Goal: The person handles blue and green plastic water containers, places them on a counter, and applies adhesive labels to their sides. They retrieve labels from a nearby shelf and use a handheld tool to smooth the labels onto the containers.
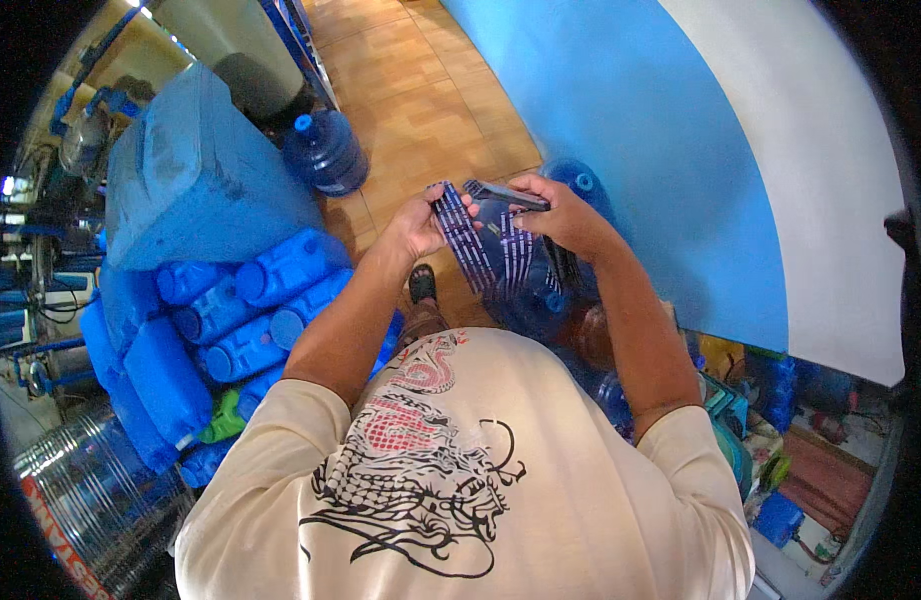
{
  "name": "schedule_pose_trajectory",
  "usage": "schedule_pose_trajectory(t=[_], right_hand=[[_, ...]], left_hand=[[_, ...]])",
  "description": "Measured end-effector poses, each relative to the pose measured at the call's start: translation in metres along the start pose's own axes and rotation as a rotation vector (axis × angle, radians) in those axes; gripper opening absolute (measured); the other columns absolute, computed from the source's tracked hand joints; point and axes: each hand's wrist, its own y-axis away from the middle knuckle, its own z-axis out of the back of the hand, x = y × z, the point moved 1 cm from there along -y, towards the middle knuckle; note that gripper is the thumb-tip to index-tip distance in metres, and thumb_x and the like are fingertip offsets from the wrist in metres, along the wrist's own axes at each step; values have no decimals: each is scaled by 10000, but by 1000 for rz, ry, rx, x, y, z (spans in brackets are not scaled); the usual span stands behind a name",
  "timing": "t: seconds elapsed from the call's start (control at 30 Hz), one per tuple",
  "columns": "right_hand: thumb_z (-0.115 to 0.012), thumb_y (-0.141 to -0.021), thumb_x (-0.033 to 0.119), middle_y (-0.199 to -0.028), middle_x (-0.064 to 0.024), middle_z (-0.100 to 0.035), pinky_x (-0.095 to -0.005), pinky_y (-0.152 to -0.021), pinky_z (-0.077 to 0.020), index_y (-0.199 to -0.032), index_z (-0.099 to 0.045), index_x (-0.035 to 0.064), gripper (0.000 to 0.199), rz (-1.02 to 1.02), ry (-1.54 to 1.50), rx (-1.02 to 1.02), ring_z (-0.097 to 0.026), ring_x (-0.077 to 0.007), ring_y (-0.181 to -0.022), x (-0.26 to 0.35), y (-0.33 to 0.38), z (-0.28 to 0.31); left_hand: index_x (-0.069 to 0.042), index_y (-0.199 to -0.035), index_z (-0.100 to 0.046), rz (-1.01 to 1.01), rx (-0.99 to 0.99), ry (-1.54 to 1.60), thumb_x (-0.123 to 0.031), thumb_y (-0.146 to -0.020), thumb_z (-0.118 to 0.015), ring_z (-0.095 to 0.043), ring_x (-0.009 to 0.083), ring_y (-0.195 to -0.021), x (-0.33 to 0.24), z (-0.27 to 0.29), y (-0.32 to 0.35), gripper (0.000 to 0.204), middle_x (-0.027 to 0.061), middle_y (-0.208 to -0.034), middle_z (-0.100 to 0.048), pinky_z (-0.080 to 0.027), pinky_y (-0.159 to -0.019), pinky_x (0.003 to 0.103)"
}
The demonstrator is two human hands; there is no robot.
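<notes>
My left hand [418,222] and my right hand [559,212] are raised in front of my chest and together hold a bundle of long blue plastic strips with white print [478,245]. The strips hang down from my fingers in a fan. My right hand pinches the top of the bundle, where a flat dark stack [506,194] sticks out. Below the strips stand large blue water jugs [541,295] against the wall, partly hidden by my arms.
A pile of blue jerrycans [241,310] lies to my left beside a big blue tank [196,180]. One round blue water jug [326,152] stands on the brown tiled floor [421,90]. A blue and white wall [681,150] runs along my right. A clear jug [91,500] sits lower left.
</notes>
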Motion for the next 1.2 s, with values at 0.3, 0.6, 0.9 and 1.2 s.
schedule_pose_trajectory(t=[0.3, 0.6, 0.9, 1.2], right_hand=[[-644, -793, 24, -999, -27, -618, -280, -843, -455, -1181, -564, 22, 396, 96, 187, -15, -561, -112, -912, 23, -48, 42], [-650, -837, 41, -1002, -23, -632, -257, -822, -460, -1177, -551, 36, 355, 18, 10, 47, -578, -97, -904, 28, -136, 54], [-659, -790, -3, -935, -4, -627, -265, -808, -452, -1074, -603, 59, 296, 98, 81, 120, -566, -101, -898, 74, -280, 40], [-638, -784, 25, -897, -101, -651, -317, -767, -480, -1047, -599, 29, 266, 297, 301, -271, -619, -199, -847, 129, -436, 66]], left_hand=[[-9, -1132, -555, -21, 478, 29, -227, -987, -425, -651, 311, -892, -106, -91, 24, 293, 147, -995, -647, -536, -866, 480], [26, -1054, -582, -92, 343, 189, -202, -965, -481, -630, 329, -885, -143, -57, -69, 265, 184, -911, -642, -546, -826, 477], [-10, -1019, -562, -70, 164, 132, -253, -986, -435, -627, 343, -909, -261, -52, -123, 276, 192, -976, -626, -530, -850, 512], [-78, -1109, -611, -27, 318, -57, -575, -963, -348, -628, 281, -1001, -376, -113, -155, 581, 120, -1079, -657, -491, -914, 473]])
